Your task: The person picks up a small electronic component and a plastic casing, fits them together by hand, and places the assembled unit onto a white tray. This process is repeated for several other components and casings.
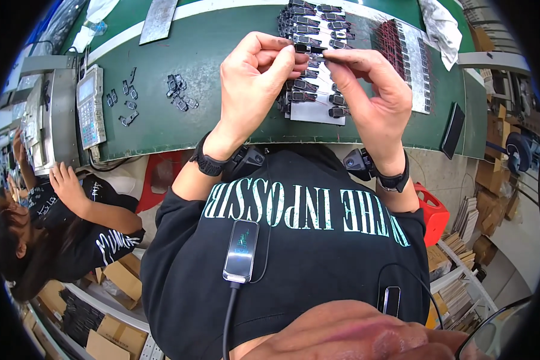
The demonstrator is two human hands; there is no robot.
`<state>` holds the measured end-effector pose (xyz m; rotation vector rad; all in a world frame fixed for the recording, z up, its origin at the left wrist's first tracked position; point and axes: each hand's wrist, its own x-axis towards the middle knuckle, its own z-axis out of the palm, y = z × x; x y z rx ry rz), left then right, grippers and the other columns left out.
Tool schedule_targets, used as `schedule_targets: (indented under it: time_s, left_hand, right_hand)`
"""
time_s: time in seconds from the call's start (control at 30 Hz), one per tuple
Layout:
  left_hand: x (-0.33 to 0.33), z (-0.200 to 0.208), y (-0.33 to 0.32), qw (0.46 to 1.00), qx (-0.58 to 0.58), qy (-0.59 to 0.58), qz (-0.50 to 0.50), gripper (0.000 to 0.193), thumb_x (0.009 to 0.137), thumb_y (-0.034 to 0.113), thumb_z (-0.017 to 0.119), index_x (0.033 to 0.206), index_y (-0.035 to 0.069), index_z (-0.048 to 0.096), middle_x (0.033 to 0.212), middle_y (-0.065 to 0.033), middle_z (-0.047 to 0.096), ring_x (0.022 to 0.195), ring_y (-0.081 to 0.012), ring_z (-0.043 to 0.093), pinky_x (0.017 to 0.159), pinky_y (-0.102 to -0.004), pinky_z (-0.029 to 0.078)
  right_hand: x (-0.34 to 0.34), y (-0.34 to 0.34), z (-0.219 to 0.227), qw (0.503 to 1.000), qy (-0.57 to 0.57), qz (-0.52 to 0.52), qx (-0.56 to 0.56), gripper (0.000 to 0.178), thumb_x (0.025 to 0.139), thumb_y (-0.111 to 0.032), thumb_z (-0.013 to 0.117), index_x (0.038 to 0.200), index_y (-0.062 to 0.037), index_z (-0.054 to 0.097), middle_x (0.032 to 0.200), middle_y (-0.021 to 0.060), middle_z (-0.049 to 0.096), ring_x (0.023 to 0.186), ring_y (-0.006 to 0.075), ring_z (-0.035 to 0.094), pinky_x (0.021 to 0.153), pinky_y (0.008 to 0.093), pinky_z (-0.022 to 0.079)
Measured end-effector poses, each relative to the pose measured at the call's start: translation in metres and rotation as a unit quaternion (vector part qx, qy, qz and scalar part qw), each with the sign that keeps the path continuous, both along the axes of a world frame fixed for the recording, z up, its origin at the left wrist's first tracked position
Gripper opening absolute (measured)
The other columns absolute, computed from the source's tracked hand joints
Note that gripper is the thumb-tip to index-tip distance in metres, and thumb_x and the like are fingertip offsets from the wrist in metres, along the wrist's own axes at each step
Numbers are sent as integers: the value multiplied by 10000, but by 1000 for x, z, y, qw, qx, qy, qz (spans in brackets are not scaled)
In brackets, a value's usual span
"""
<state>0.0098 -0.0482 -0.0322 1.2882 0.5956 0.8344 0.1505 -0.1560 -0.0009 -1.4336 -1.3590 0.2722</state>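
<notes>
Between thumb and fingers, my left hand (253,73) pinches a small black rectangular part (308,49), apparently a module like those around it. My right hand (375,83) has its thumb and forefinger closed at the right end of that part; whatever tiny piece they grip is too small to make out. Both hands hover over a white board (318,114) carrying two columns of black modules (301,96) with thin red wires. Loose black and grey pieces (177,85) lie on the green table to the left of my left hand.
A metal plate (417,78) with rows of red-wired modules lies at right, near a black phone (453,131) and white cloth (443,33). Leftward stand a keypad device (91,107) and a co-worker (84,210). A red stool (433,215) is beside me.
</notes>
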Motion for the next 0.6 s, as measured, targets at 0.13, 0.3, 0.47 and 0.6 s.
schedule_targets:
  time_s: [0.13,0.3,0.47,0.6]
  left_hand:
    - [1,-2,1,1000,12,17,-1,149,948,68,597,1016,-60,560,899,-148,707,829,-170,713,739,-263,592]
    - [2,1,0,999,20,27,-9,148,946,67,599,1010,-60,559,902,-152,707,833,-170,713,733,-266,595]
    - [4,6,-4,999,-23,-1,-24,142,948,58,596,1016,-62,561,919,-149,706,847,-175,710,741,-272,600]
    - [4,7,-3,997,-64,-14,-36,156,952,53,594,1046,-71,575,940,-150,705,867,-178,707,760,-275,600]
  right_hand:
    - [-6,-4,4,993,110,15,-49,182,905,20,640,1084,16,674,972,53,689,859,104,652,763,210,513]
    - [-4,-1,-1,969,237,31,-64,209,914,4,641,1121,25,653,985,52,683,869,95,648,780,203,511]
    - [-2,7,-10,967,246,5,-60,196,914,-6,648,1107,22,644,982,39,673,882,83,636,790,198,506]
    - [1,8,-16,967,240,13,-77,165,916,-21,653,1075,19,637,972,26,663,880,70,623,787,198,504]
